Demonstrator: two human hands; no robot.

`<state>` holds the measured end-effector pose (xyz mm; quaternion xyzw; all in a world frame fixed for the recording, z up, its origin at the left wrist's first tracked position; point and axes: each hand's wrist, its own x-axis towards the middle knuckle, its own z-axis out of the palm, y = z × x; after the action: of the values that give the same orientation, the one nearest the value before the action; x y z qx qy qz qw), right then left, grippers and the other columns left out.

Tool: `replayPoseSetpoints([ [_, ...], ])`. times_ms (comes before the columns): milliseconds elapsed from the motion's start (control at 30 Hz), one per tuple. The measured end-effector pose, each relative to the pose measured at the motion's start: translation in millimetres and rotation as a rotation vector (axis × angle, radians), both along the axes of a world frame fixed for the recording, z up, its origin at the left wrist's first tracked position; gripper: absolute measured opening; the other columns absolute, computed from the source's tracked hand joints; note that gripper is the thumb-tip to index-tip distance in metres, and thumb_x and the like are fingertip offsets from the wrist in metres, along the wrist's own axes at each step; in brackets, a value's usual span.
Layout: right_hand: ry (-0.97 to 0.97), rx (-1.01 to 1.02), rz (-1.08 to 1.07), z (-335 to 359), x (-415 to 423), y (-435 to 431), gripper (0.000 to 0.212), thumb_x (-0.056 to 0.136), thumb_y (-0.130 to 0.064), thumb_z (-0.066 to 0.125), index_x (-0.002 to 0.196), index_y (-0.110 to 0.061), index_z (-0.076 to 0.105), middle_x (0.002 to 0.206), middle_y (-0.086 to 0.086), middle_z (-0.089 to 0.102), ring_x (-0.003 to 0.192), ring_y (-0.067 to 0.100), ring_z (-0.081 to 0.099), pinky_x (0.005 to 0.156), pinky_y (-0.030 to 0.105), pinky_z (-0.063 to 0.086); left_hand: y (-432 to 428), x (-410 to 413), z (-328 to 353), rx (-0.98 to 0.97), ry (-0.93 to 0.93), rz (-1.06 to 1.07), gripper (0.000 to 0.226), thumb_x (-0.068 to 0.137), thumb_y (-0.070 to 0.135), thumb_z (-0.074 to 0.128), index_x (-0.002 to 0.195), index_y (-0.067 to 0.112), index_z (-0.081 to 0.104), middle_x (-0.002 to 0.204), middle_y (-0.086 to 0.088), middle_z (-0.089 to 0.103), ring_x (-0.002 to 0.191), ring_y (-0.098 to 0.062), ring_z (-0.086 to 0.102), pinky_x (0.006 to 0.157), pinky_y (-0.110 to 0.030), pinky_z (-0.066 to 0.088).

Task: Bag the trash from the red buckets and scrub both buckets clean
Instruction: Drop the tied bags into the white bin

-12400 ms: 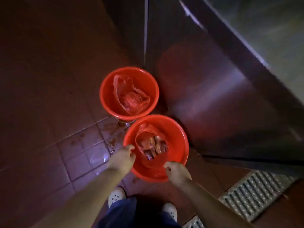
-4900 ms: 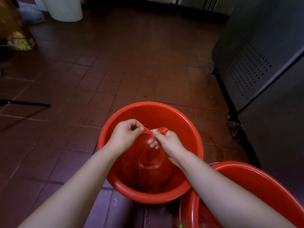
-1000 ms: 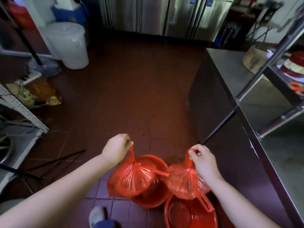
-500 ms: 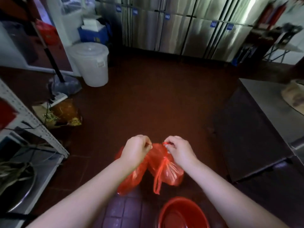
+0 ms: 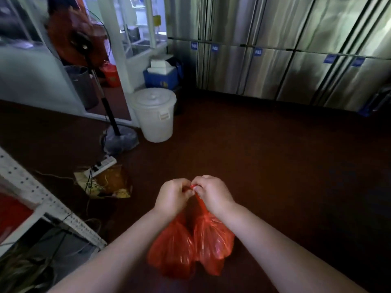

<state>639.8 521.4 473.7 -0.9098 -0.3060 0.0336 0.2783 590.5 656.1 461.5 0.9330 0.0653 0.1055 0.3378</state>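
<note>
1. Nearest, 6 o'clock: left hand (image 5: 172,197) and right hand (image 5: 213,194) meet knuckle to knuckle. The fingers of both are curled tight on the gathered tops of the red bags (image 5: 191,250). A sliver of red handle shows between the hands.
2. The red bags hang below the hands, side by side and touching, bulging, well clear of the floor (image 5: 264,166). The red buckets are out of view. Judgement: bagging is done and scrubbing has not begun.
3. Risk: thin film carries the whole load at the pinched necks, so a slip or tear would drop trash on the floor. I cannot tell whether the necks are knotted; an open neck could leak.
4. Risk, 10 o'clock: a power strip (image 5: 103,164) lies on the floor with loose cords beside a yellow packet (image 5: 115,182). Drips or a caught foot there would be bad. A shelf rack (image 5: 42,199) crowds 8 o'clock.
5. 11 o'clock, farther: a fan (image 5: 79,37) on a stand, then a white lidded bucket (image 5: 155,115). Its side label is too small to read. A blue box (image 5: 160,78) sits behind it.
6. Far, 12 to 2 o'clock: steel refrigerator doors (image 5: 275,70), each with a blue tag (image 5: 257,52). The characters are illegible.
</note>
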Motion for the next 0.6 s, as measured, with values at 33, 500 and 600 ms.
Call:
replayPoseSetpoints([
  [33,-0.013,-0.007,0.027,1,23,9,0.018,0.093,-0.020,0.053,0.105,-0.019,0.066,0.096,0.005,0.060,0.091,0.025,0.059,0.077,0.036,0.046,7,21,1,-0.020,0.002,0.031,0.007,0.077,0.019,0.074,0.080,0.014,0.071,0.073,0.001,0.068,0.068,-0.014,0.061,0.063,-0.025,0.043],
  [500,-0.397,-0.216,0.328,-11,335,108,0.018,0.080,-0.024,0.062,0.097,-0.021,0.068,0.078,-0.003,0.063,0.066,0.018,0.064,0.044,0.028,0.049,107,318,-9,-0.126,0.025,0.282,0.009,0.078,0.009,0.065,0.075,0.017,0.066,0.078,0.004,0.067,0.072,-0.009,0.058,0.064,-0.019,0.038],
  [600,-0.427,-0.219,0.278,-7,408,129,0.033,0.083,-0.027,0.060,0.114,-0.019,0.065,0.094,-0.003,0.069,0.080,0.015,0.067,0.057,0.027,0.056,144,387,-18,-0.187,0.043,0.348,0.006,0.077,0.009,0.065,0.077,0.015,0.068,0.079,0.001,0.068,0.076,-0.014,0.061,0.068,-0.025,0.043],
])
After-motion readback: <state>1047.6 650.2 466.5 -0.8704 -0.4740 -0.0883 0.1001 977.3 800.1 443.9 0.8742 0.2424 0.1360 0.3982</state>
